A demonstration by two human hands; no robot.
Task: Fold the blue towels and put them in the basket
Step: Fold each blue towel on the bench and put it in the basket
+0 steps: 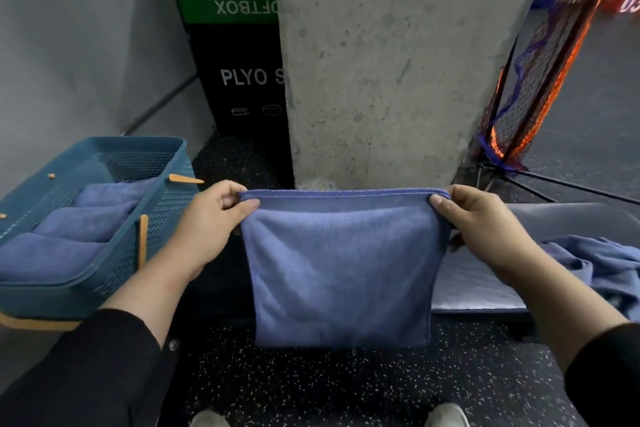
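Observation:
A blue towel (341, 267) hangs in mid-air, folded over, stretched flat between both hands. My left hand (211, 222) pinches its top left corner. My right hand (485, 229) pinches its top right corner. To the left stands a teal plastic basket (162, 218) with orange handles; three folded blue towels (83, 222) lie side by side inside it. At the right, a crumpled heap of blue towels (602, 267) lies on a grey surface.
A concrete pillar (398, 62) rises straight ahead behind the towel. Black and green plyo boxes (242, 73) stand stacked to its left. A netted rack (530, 87) leans at the right. The floor is dark speckled rubber (311, 388); my shoes show at the bottom.

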